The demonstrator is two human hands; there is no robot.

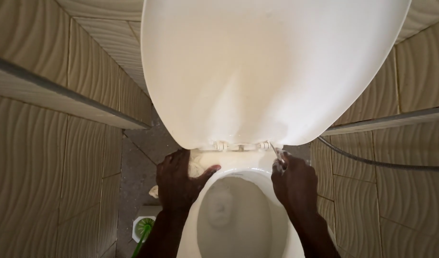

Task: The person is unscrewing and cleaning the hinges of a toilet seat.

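While both hands work at the back of a white toilet, the scene reads as follows.

Lid: the raised toilet lid stands up and fills the frame from ten to two o'clock, its hinged edge at the bottom. Standing up like that, it leaves the hinge line and the back rim bare to the hands.

Hinges: pale hinge fittings run in a short row from nine to three o'clock, just under the lid's lower edge.

Left hand: the left hand lies spread on the rim at nine o'clock of the bowl, thumb stretched along the rim toward three o'clock. It looks pressed onto a pale cloth or wad, though a grip on it cannot be made out.

Right hand: the right hand sits at three o'clock of the bowl, fingers pinched round a small thin clear or metallic piece beside the right hinge; what the piece is stays too small to tell.

Bowl: the toilet bowl lies between the wrists, long axis running twelve to six o'clock, back end at twelve.

Surroundings: a green toilet brush stands on the floor at seven o'clock; a metal hose trails off at three o'clock across the tiled wall.
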